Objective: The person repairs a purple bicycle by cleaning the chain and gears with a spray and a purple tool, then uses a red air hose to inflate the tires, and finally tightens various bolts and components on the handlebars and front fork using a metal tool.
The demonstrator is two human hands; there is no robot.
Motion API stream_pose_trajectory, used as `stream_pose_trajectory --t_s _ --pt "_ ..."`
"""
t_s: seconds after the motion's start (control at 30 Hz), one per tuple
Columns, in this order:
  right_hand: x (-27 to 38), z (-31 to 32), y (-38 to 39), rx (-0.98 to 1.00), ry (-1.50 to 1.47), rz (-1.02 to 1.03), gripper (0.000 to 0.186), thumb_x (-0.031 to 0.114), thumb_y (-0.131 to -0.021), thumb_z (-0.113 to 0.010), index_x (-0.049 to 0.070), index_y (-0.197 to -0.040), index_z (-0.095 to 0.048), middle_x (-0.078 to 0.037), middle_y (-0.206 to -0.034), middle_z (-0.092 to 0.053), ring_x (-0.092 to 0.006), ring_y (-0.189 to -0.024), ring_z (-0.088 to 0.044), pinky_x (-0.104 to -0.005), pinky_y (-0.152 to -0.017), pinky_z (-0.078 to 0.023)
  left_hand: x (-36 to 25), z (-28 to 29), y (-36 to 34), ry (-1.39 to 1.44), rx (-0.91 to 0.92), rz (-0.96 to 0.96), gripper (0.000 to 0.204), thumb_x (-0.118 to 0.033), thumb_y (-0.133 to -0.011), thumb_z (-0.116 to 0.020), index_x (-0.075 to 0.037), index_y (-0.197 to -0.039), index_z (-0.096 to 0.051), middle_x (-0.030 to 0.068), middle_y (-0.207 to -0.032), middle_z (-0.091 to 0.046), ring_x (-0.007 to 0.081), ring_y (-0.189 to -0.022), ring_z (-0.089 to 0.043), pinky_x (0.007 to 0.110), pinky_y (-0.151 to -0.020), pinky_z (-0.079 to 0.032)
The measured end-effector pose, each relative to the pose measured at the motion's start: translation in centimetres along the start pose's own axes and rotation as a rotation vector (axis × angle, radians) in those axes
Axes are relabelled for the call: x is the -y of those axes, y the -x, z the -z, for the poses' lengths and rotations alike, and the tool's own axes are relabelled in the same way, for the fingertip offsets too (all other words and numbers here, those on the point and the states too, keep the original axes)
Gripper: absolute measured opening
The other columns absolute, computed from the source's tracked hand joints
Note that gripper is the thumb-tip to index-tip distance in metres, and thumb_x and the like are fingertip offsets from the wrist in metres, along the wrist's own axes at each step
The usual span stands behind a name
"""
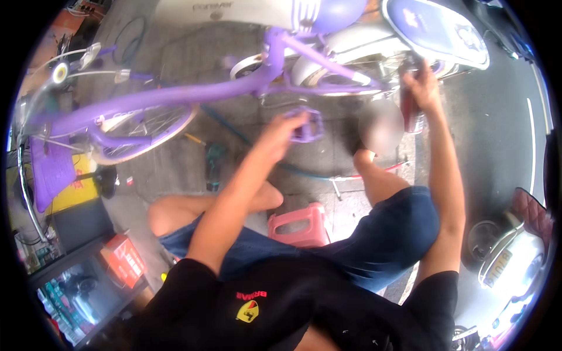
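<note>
Purple pedal [318,125] gripped in my left fingers [296,120], red canister [411,111] in my right fingers [428,77], far right; likely cranking, next calling for steady aim.

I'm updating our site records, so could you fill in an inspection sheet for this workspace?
Surface: grey paved ground.
Job's things: purple step-through bicycle; purple cage-shaped pedal; dark red cylindrical container, its kind too blurred to tell.
Clutter: teal hand tool on the ground, pink plastic stool, orange-red rectangular box.
Hands: left hand, fingers gripping the pedal; right hand, fingers around the container's upper part.
Cables: thin teal line across the ground; hose or cable, cannot tell.
Surroundings: white scooter, grey road at right.
</note>
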State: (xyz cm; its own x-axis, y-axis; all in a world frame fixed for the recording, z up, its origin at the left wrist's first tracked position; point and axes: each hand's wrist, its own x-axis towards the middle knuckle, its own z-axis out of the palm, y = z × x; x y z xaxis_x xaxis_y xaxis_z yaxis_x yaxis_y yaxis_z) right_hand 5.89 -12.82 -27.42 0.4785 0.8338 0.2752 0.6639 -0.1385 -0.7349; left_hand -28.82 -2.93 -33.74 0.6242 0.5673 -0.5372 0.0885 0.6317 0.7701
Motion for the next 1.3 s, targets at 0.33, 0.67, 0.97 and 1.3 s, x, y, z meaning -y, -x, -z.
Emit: stream_pose_trajectory --t_s 0.33,0.67,0.97,1.3 --pt "-0.4 1.7 0.8 0.001 0.167 -0.081 0.059 0.035 -0.073 -0.069 0.004 -0.119 -0.050 -0.019 -0.099 -0.064 -0.0289 -0.088 -0.062 -0.0378 -0.081 -0.047 -3.6 7.6 7.0 0.109 -0.271 -0.031 0.023 -0.019 -0.088 -0.060 -0.002 -0.104 -0.062 0.0083 -0.096 -0.065 0.0176 -0.081 -0.064 0.032 -0.074 -0.053" --pt "-0.3 1.2 0.9 -0.021 0.130 -0.097 0.059 0.033 -0.073 -0.068 0.005 -0.121 -0.050 -0.018 -0.106 -0.062 -0.0256 -0.081 -0.062 -0.0375 -0.079 -0.048 6.4 15.2 -1.4 -0.148 -0.237 0.016 0.033 -0.030 -0.086 -0.064 0.000 -0.100 -0.063 0.0102 -0.090 -0.065 0.0196 -0.079 -0.065 0.032 -0.069 -0.055" --pt "1.7 -1.4 -1.4 -0.053 0.144 0.042 0.058 0.029 -0.073 -0.068 0.007 -0.122 -0.047 -0.017 -0.109 -0.061 -0.0287 -0.091 -0.062 -0.0386 -0.082 -0.048 8.6 4.2 -6.3 -0.586 -0.547 0.013 0.033 -0.032 -0.079 -0.069 -0.001 -0.089 -0.066 0.0061 -0.076 -0.064 0.0154 -0.070 -0.060 0.032 -0.061 -0.047" --pt "0.7 -0.1 -0.4 0.004 0.300 -0.013 0.056 0.034 -0.073 -0.067 0.009 -0.120 -0.049 -0.015 -0.110 -0.060 -0.0304 -0.098 -0.061 -0.0389 -0.086 -0.047 1.6 -2.6 -0.3 0.126 -0.044 -0.016 0.030 -0.018 -0.085 -0.066 -0.003 -0.109 -0.058 0.0054 -0.095 -0.064 0.0148 -0.078 -0.061 0.030 -0.067 -0.050"
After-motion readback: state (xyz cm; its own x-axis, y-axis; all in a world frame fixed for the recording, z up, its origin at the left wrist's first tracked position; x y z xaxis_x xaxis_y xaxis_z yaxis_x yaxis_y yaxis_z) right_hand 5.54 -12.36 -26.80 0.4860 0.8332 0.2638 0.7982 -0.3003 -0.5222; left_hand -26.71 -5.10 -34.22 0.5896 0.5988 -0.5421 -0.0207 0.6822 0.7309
